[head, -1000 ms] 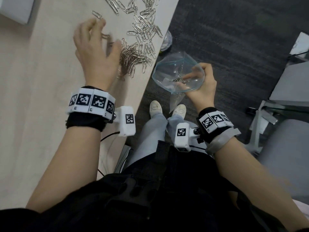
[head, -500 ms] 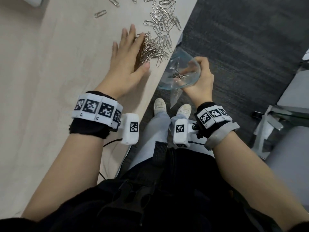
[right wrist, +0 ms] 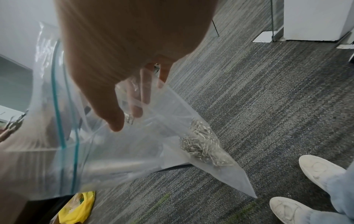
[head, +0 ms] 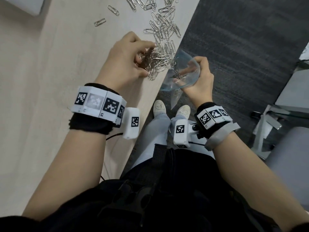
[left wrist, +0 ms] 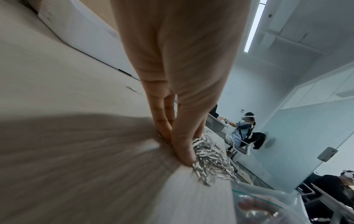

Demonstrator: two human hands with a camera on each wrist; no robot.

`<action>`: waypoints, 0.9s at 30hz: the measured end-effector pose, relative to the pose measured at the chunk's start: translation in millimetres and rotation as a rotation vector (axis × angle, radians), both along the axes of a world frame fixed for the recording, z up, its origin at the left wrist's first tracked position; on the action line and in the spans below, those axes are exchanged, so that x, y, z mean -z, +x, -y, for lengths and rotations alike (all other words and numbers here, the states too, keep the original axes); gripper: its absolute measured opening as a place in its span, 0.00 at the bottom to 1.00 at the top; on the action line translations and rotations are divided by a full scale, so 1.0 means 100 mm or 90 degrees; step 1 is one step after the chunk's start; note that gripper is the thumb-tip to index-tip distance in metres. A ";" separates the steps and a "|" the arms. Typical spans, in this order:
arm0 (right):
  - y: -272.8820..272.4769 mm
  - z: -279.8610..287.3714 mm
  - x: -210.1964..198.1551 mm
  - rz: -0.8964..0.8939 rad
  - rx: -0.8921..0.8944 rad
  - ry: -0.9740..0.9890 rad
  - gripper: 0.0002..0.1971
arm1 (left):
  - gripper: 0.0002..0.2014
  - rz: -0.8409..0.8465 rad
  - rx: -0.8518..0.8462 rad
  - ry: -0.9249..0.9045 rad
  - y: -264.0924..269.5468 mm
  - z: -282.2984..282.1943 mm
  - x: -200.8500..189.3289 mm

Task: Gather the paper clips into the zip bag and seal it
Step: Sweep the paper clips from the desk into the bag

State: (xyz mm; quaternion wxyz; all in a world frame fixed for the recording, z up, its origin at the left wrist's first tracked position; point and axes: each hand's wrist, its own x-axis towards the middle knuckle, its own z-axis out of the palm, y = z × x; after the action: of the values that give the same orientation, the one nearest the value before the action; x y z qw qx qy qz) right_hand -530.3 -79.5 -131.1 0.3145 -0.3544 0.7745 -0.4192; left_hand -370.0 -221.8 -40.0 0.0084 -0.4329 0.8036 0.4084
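A heap of silver paper clips lies at the table's right edge. My left hand arches over the heap, its fingertips and thumb on the tabletop behind the clips, pushing them. Just off the edge my right hand grips the clear zip bag by its rim, mouth open beside the heap. In the right wrist view my right hand pinches the bag's wall, and a clump of clips sits in its lower corner. More loose clips are strewn farther back.
Two stray clips lie apart to the left of the heap. A white box sits at the table's far left corner. Dark carpet and my shoes are below the bag. A yellow packet lies under the table.
My left hand went from reaching, to lying flat on the clips, to arched, and has dragged the heap to the table edge. The bag's mouth now sits right beside the heap.
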 end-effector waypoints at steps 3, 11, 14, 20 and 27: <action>-0.01 0.03 -0.01 -0.002 0.002 0.009 0.28 | 0.28 -0.010 0.013 -0.020 -0.05 -0.04 0.03; -0.02 0.05 -0.07 0.012 0.008 0.013 0.29 | 0.52 0.104 0.102 -0.060 -0.06 0.04 -0.14; -0.01 0.05 -0.09 0.010 0.008 0.020 0.29 | 0.55 0.123 0.114 -0.034 -0.13 0.00 -0.13; 0.00 0.04 -0.10 0.006 0.008 0.019 0.28 | 0.48 0.083 0.152 -0.061 -0.27 -0.10 -0.08; 0.01 0.05 -0.13 0.025 0.009 0.021 0.28 | 0.55 0.157 0.237 -0.142 -0.40 0.00 -0.09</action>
State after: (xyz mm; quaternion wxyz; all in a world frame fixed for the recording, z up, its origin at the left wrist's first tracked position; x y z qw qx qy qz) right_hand -529.6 -84.6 -118.1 0.3323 -0.3352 0.7776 -0.4155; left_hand -409.5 -221.5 -30.9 0.1339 -0.3219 0.9025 0.2528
